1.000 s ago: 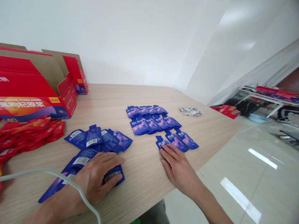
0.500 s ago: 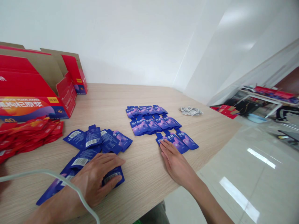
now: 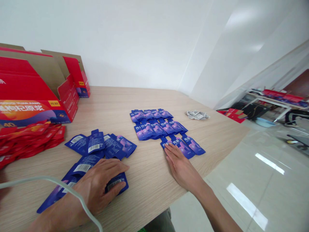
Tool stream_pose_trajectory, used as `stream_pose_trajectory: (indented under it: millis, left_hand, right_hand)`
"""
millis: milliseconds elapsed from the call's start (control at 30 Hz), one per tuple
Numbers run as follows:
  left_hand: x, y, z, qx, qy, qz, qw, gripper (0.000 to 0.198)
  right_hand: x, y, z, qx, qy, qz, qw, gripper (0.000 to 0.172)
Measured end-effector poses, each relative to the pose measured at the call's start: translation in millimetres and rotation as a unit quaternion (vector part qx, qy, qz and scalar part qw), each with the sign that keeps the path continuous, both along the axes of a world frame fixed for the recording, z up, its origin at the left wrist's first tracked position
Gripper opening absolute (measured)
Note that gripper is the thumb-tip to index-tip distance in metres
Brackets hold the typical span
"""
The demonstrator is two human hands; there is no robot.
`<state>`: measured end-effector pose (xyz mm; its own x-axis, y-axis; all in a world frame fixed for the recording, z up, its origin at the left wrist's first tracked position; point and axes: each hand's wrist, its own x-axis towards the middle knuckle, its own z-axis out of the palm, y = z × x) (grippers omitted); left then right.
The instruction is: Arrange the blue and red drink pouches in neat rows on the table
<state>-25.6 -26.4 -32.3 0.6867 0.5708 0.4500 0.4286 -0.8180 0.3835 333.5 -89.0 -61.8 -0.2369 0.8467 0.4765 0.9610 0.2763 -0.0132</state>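
Observation:
Loose blue pouches (image 3: 114, 146) lie overlapping in a pile at the left front of the table, many with barcodes showing. My left hand (image 3: 103, 177) rests over the near part of this pile. Its thumb stands apart from the fingers, with a pouch (image 3: 118, 183) showing between them. To the right, blue pouches (image 3: 156, 129) lie face up in overlapping rows. My right hand (image 3: 180, 166) lies flat, fingers stretched out, covering part of the leftmost pouch (image 3: 164, 141) of the nearest row. The rightmost pouch (image 3: 193, 145) there is uncovered.
A red open carton (image 3: 26, 87) stands at the left behind a heap of red pouches (image 3: 31, 138). Crumpled printed paper (image 3: 197, 115) lies at the right. A pale cable (image 3: 79, 198) crosses my left forearm. The table edge (image 3: 217, 161) drops to a tiled floor.

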Motion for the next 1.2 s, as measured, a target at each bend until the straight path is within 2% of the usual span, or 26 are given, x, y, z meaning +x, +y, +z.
stream_pose_trajectory:
  millis: [133,233,300,367,467,533,567,633,733,833,900,967,1100,1200]
  left_hand:
    - [1.3,0.0,-0.1,0.005,-0.012,-0.006,1.000,0.033]
    - [2.9,0.0,5.1,0.002,-0.029,-0.006,1.000,0.028]
    - [3.0,0.8,11.4,0.001,-0.049,0.012,0.999,0.026]
    - [1.1,2.9,18.0,-0.001,-0.071,0.049,0.996,0.024]
    - [-4.8,7.9,23.8,-0.012,-0.094,0.111,0.989,0.024]
    - [-8.8,11.0,24.1,-0.016,-0.104,0.138,0.985,0.025]
    - [-10.2,12.3,23.5,-0.016,-0.107,0.144,0.984,0.025]
    - [-11.7,13.8,21.6,-0.014,-0.103,0.138,0.985,0.026]
    - [-11.6,14.2,18.5,-0.008,-0.100,0.127,0.987,0.027]
    - [-10.9,13.1,16.9,-0.002,-0.109,0.125,0.986,0.026]
    - [-10.5,12.2,17.1,-0.004,-0.107,0.127,0.986,0.026]
    - [-9.9,11.4,18.0,-0.013,-0.103,0.127,0.986,0.026]
    - [-7.2,10.3,18.4,-0.028,-0.102,0.116,0.988,0.027]
    - [-4.6,10.0,17.2,-0.030,-0.105,0.107,0.988,0.027]
  right_hand:
    - [-1.3,0.3,2.1,0.005,0.008,-0.012,1.000,0.045]
    - [-20.2,-8.2,13.2,0.023,0.021,-0.013,0.999,0.045]
    - [-44.6,-17.4,25.1,0.016,0.040,0.031,0.999,0.045]
    - [-74.1,-25.4,37.7,-0.026,0.062,0.104,0.992,0.049]
    - [-114.1,-25.8,50.3,-0.124,0.072,0.194,0.970,0.074]
    - [-132.7,-16.6,51.0,-0.167,0.069,0.217,0.959,0.094]
    - [-139.5,-10.3,49.1,-0.177,0.066,0.222,0.957,0.097]
    - [-149.3,2.1,42.7,-0.171,0.054,0.224,0.958,0.092]
    - [-157.5,10.8,34.0,-0.108,0.016,0.229,0.967,0.071]
    - [-156.8,2.7,33.5,-0.037,-0.023,0.218,0.975,0.049]
    - [-149.0,-8.9,35.9,-0.018,-0.017,0.202,0.979,0.046]
    - [-135.3,-21.4,37.0,-0.005,0.040,0.179,0.983,0.050]
    - [-99.5,-38.6,31.7,0.055,0.159,0.054,0.984,0.050]
    - [-79.5,-44.6,27.8,0.064,0.128,-0.042,0.989,0.035]
